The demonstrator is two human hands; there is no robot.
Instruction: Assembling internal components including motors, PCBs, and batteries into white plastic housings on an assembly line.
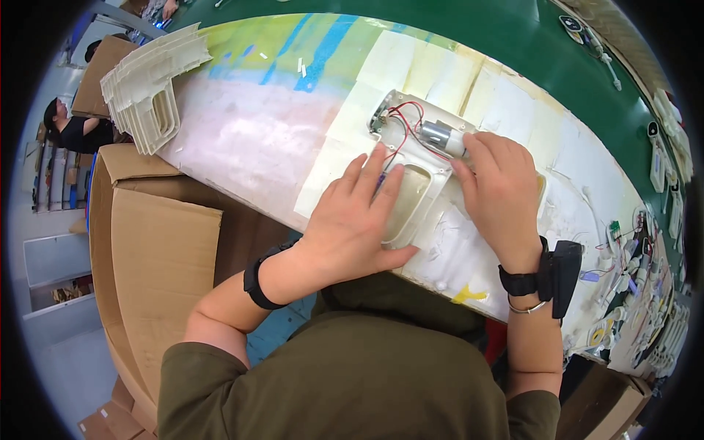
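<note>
A white plastic housing with a loop-shaped handle lies in front of me on the white-covered bench. In its upper compartment sits a small silver motor with a white end piece, and red and black wires curl beside it. My left hand has its fingers spread over the handle's near left side, with the index fingertip by the wires. My right hand is closed at the motor's white end, thumb on the near side and fingers on the far side. Part of that white end is hidden under the fingers.
Nested white plastic shells stand at the bench's far left edge. A large open cardboard box is at my left. Small parts and wires crowd the right side. A green surface lies beyond; another person is at far left.
</note>
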